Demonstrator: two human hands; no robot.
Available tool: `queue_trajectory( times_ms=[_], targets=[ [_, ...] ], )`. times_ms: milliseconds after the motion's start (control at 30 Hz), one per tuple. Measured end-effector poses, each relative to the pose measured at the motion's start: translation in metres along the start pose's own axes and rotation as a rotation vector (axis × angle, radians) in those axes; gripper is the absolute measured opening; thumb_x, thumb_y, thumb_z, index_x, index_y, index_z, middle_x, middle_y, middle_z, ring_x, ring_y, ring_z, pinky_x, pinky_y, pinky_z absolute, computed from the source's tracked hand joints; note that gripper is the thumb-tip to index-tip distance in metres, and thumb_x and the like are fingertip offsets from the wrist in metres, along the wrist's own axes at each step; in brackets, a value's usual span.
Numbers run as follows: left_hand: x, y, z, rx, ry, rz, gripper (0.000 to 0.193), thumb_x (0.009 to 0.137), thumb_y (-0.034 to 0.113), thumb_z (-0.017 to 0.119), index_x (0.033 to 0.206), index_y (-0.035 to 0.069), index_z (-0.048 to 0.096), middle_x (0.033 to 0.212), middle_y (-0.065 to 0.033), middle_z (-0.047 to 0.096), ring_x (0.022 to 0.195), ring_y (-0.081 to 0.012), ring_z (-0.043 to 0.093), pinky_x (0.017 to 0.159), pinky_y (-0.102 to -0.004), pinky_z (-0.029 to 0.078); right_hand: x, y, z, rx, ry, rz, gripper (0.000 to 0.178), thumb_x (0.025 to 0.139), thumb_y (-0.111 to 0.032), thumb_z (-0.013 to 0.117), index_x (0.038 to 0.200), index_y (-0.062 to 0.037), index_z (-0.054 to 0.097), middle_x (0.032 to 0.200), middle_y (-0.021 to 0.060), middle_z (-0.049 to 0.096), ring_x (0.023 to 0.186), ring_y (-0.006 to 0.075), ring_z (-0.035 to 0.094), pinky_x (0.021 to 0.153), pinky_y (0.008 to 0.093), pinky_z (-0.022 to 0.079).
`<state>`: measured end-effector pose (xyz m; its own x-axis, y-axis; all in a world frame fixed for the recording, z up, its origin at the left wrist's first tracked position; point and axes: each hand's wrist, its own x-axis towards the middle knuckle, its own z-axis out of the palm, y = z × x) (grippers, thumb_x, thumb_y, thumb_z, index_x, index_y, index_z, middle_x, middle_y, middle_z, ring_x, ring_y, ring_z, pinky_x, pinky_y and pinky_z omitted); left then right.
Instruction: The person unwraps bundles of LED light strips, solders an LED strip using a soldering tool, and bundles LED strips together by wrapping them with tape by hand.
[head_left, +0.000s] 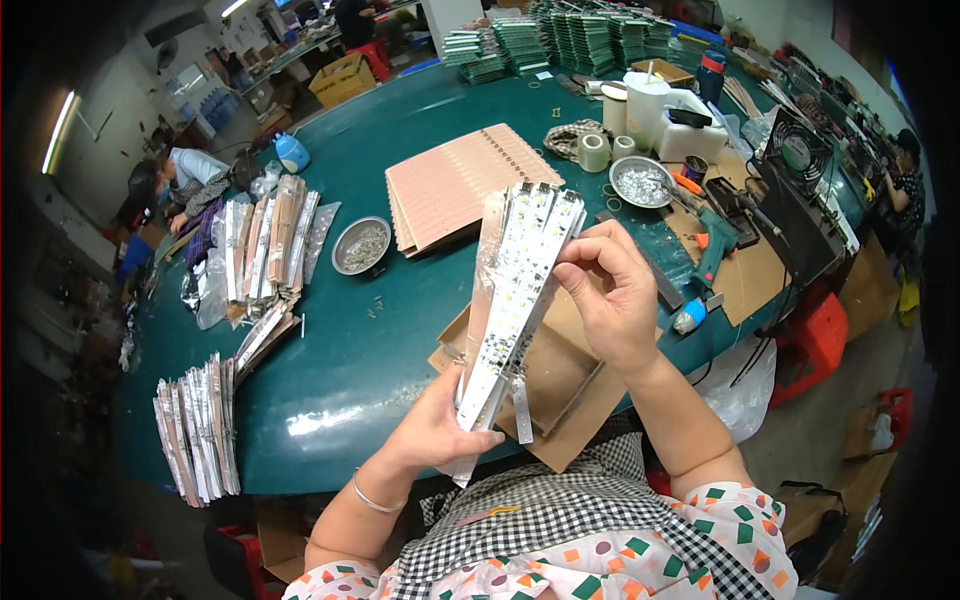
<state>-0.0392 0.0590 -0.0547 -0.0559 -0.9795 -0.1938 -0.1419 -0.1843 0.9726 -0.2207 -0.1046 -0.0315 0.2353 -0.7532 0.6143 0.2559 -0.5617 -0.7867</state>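
Your left hand (435,425) grips the lower end of a fanned bundle of light strips (515,290), thumb across the front and fingers wrapped behind. Your right hand (605,295) pinches the right edge of the same bundle near its upper half, fingertips curled onto the outermost strip. The bundle stands tilted, its top leaning to the right, held in the air above the near edge of the green table (400,340), with a clear film clinging to its left side. Directly under your hands lie flat sheets of cardboard (565,390). Just beyond the bundle sits a pink stack of panels (450,185), and to its left a small metal bowl (360,245) with small parts in it. Further left you have piles of wrapped strips (265,240), and another pile (195,425) near the table's left corner. To your right are a second metal bowl (640,182), rolls of tape (595,152), a teal glue gun (712,240) and a black fan (798,152).
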Motion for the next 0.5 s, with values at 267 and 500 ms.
queue_trajectory(
  times_ms=[267, 500],
  targets=[
    [-0.009, 0.009, 0.02, -0.3, -0.013, -0.039, 0.077, 0.059, 0.007, 0.083, 0.127, 0.001, 0.045, 0.1, -0.005, 0.057, 0.088, -0.0123, 0.056, 0.076, -0.0269, 0.048, 0.013, -0.012, -0.002, 0.067, 0.092, 0.01, 0.005, 0.085, 0.001, 0.067, 0.085, 0.0008, 0.061, 0.087, 0.0021, 0.052, 0.074, 0.0067, 0.054, 0.065, 0.0207, 0.046],
    [-0.011, 0.021, 0.02, -0.398, -0.015, -0.127, 0.077, 0.057, -0.001, 0.077, 0.127, 0.001, 0.045, 0.096, -0.0079, 0.056, 0.073, -0.0154, 0.059, 0.059, -0.0261, 0.049, 0.024, -0.016, -0.007, 0.012, 0.063, 0.065, 0.005, 0.084, 0.004, 0.066, 0.086, 0.0, 0.062, 0.083, -0.0001, 0.054, 0.073, 0.0056, 0.055, 0.066, 0.0207, 0.046]
  ],
)
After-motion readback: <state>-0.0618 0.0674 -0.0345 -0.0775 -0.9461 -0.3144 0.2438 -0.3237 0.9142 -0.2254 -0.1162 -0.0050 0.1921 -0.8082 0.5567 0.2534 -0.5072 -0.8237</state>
